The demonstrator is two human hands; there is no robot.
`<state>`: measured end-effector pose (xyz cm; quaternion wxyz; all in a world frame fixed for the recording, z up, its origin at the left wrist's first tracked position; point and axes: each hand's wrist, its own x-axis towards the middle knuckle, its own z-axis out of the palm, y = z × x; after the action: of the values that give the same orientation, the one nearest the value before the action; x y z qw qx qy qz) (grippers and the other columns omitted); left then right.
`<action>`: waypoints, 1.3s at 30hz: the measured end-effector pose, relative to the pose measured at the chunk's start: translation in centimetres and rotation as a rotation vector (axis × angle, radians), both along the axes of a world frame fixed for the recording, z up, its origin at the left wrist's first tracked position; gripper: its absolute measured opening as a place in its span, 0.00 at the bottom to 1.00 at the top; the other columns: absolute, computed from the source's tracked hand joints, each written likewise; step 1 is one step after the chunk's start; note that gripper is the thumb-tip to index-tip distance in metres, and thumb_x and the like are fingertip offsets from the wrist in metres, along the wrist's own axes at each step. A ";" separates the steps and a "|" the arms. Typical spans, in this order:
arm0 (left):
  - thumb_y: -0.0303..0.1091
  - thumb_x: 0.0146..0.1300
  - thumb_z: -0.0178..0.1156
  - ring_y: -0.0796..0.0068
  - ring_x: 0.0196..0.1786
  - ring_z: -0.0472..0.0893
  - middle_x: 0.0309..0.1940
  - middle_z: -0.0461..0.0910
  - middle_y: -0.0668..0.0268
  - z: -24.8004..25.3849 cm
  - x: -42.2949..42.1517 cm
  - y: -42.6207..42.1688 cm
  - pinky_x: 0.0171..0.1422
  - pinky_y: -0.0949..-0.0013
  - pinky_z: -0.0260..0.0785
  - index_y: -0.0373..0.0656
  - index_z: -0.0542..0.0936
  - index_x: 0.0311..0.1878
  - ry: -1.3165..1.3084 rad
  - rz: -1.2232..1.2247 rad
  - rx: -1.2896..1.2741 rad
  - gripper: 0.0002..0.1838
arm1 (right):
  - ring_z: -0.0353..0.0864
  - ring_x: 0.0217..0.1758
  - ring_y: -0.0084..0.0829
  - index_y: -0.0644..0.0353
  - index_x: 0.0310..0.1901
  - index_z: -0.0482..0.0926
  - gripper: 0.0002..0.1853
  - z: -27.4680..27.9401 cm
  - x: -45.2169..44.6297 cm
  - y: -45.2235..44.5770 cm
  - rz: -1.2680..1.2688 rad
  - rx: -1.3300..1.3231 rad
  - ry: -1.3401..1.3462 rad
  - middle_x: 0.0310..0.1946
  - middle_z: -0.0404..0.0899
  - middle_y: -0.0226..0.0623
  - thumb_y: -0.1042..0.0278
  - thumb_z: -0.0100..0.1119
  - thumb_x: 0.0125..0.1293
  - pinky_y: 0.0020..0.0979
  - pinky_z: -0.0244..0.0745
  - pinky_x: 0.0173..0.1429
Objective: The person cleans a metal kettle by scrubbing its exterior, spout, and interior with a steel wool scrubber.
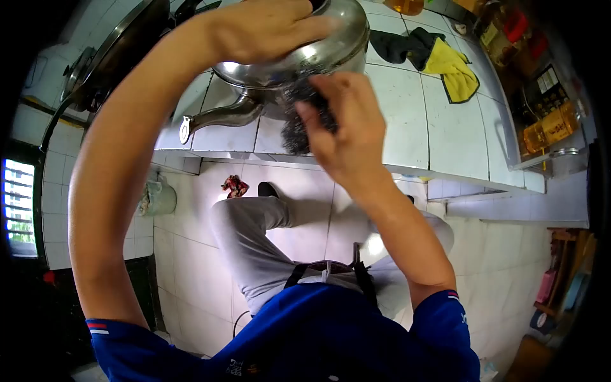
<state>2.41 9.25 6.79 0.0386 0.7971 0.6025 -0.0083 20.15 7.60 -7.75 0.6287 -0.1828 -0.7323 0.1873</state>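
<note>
A shiny metal kettle (349, 28) lies tilted on the white-tiled counter (398, 114), its curved spout (232, 114) pointing left toward me. Across the kettle's upper side reaches my left hand (273, 32), its fingers pressed on the metal and holding it; part of the grip is cut off by the frame's top edge. My right hand (350, 121) is closed around a dark, tangled steel wool scourer (294, 130), which touches or nearly touches the kettle's near side. The fingers of this hand are slightly smeared by motion.
A black-and-yellow cloth (449, 67) lies right of the kettle. Bottles (550, 130) stand in a rack at the right. A wok (118, 48) leans at the upper left. Below are a bin (159, 196) and a crumpled red cloth (235, 186) on the floor.
</note>
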 end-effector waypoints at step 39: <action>0.48 0.73 0.44 0.42 0.45 0.84 0.40 0.84 0.42 -2.0 1.8 -0.6 0.54 0.45 0.75 0.33 0.84 0.40 0.003 0.086 0.281 0.27 | 0.79 0.46 0.49 0.63 0.49 0.82 0.22 0.3 1.2 2.5 -0.084 0.311 -0.302 0.43 0.77 0.46 0.82 0.69 0.48 0.43 0.76 0.49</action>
<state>4.18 8.68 4.79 -0.0738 0.7682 0.6313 0.0765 21.37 10.14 -7.49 0.5400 -0.1399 -0.8298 0.0165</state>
